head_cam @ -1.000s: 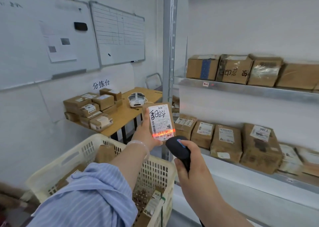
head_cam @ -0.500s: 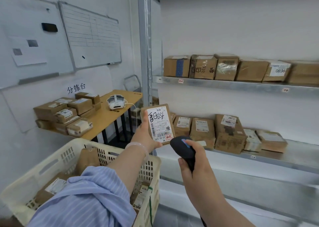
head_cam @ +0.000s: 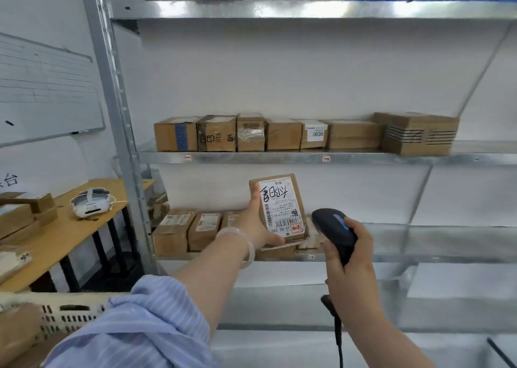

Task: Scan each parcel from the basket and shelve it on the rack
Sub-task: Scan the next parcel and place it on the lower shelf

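The parcel (head_cam: pixel 279 199) is held upright by the left hand (head_cam: pixel 256 227) in front of the rack (head_cam: pixel 279 158), with the right hand (head_cam: pixel 351 258) gripping the scanner (head_cam: pixel 334 229) beside it. Clasped one-handed by its edge, it could slip while being shelved.

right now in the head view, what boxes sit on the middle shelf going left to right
box with blue tape, box with black print, clear-taped box, plain box, box labelled 0836, wide plain box, box with black stripes

Shelf box (head_cam: pixel 314 134) labelled 0836; parcel (head_cam: pixel 281 208) labelled 20-00 030.
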{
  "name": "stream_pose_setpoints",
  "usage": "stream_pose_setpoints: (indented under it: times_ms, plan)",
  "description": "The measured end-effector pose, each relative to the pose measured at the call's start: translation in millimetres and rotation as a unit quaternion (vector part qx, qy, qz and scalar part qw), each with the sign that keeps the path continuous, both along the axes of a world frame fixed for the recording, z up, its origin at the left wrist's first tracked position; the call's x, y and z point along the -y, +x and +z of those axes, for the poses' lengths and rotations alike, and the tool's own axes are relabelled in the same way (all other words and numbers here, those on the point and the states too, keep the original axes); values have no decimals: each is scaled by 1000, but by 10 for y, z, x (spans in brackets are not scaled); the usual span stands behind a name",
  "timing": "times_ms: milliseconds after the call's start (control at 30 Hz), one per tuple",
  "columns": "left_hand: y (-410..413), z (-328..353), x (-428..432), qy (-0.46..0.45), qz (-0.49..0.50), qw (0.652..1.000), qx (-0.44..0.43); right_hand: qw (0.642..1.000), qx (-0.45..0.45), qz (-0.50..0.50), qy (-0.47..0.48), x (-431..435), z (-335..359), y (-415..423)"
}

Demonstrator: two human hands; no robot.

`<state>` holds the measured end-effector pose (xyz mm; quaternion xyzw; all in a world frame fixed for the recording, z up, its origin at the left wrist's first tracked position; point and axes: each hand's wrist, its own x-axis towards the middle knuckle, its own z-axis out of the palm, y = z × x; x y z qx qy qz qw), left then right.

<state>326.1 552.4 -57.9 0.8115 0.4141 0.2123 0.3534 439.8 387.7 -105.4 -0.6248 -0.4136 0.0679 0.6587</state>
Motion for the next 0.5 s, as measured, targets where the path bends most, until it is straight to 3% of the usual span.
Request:
stream_pose_setpoints:
  times_ms: [500]
  plan:
    - [2622,444,900,-10,-98,995,27,998,3,-57,5,855,349,2316]
